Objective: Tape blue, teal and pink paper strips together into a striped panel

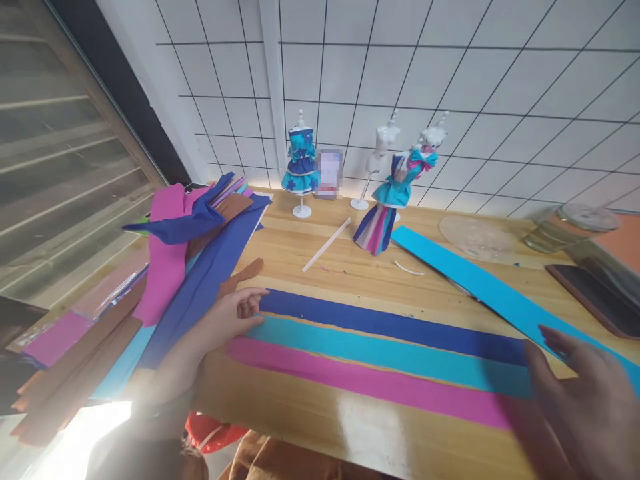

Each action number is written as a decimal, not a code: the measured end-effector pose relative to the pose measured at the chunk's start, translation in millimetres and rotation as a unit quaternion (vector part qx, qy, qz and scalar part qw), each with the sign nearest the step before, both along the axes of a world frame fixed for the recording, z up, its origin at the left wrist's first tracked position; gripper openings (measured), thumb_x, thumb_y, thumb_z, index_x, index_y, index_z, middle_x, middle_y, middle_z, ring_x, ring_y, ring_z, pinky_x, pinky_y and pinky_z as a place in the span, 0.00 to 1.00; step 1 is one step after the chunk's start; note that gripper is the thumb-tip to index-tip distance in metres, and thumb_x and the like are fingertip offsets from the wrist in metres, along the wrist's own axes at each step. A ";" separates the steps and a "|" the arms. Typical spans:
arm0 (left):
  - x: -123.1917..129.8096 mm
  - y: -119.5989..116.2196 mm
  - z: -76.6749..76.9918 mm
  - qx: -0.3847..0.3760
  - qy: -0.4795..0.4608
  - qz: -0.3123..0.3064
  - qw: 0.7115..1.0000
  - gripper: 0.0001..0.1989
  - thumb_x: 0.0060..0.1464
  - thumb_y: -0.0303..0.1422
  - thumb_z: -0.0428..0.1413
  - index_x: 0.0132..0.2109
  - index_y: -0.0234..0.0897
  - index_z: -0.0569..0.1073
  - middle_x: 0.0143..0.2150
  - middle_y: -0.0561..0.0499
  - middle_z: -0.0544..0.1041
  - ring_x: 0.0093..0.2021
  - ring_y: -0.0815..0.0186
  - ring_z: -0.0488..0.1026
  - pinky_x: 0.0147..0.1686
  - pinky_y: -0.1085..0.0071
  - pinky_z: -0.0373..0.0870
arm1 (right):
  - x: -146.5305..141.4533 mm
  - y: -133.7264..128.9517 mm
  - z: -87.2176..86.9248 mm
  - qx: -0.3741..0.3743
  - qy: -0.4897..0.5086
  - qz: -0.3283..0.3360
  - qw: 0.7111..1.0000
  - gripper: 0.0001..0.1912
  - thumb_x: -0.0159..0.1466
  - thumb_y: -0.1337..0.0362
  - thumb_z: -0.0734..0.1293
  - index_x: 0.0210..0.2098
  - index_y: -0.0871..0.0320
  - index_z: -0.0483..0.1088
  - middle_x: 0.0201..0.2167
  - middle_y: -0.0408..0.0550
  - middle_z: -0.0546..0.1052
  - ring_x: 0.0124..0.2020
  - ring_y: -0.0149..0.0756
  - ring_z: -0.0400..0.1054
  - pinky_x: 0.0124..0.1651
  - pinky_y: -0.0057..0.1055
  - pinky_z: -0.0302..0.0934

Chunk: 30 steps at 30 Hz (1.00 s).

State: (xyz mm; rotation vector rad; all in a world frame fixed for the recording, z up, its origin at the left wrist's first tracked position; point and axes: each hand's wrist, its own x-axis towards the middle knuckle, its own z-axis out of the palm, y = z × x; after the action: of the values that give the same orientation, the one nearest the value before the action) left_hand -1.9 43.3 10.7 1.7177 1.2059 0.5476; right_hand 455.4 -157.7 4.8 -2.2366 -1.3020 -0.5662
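Observation:
Three long strips lie side by side across the wooden table: dark blue, light blue and pink. My left hand is at their left ends, its fingers curled and its thumb by the light blue end; whether it pinches the dark blue end is hidden. Over the right ends is my right hand, blurred, thumb and fingers apart, with nothing seen between them. Beyond that hand a wide bright blue strip runs slantwise, partly behind the fingers.
Small dress forms in blue outfits and a bare white one stand near the tiled wall. A pile of fabric covers the left. A thin pale strip, a glass jar and a dark phone lie around.

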 end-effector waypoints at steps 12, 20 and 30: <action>0.5 -2.4 -2.0 0.028 -0.018 0.059 0.998 0.25 0.44 0.48 0.59 0.46 0.38 0.73 0.29 0.52 0.70 0.29 0.66 0.68 0.28 0.72 0.66 | -23.9 54.4 3.1 -0.049 0.011 0.219 0.975 0.15 0.64 0.56 0.57 0.44 0.54 0.68 0.43 0.52 0.73 0.47 0.45 0.66 0.48 0.43 0.62; -1.6 4.1 -5.8 0.077 0.045 0.067 0.994 0.26 0.44 0.53 0.57 0.44 0.40 0.75 0.36 0.49 0.77 0.38 0.59 0.73 0.38 0.68 0.69 | 21.9 26.8 -9.5 -0.101 -0.012 0.140 0.985 0.17 0.65 0.55 0.56 0.42 0.57 0.71 0.41 0.53 0.74 0.43 0.46 0.69 0.43 0.42 0.63; -0.8 2.1 -3.2 0.055 0.042 0.078 0.995 0.26 0.46 0.53 0.55 0.45 0.40 0.74 0.36 0.50 0.78 0.38 0.60 0.73 0.37 0.71 0.68 | 42.0 86.4 -14.4 -0.173 -0.045 0.167 0.970 0.19 0.66 0.58 0.54 0.47 0.58 0.72 0.37 0.55 0.73 0.38 0.42 0.68 0.40 0.34 0.62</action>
State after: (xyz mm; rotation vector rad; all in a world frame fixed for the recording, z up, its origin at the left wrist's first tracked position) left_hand -2.7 45.4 7.5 1.7622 1.4016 0.6516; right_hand 497.4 -71.3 -9.6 -2.1972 -1.9000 -0.3367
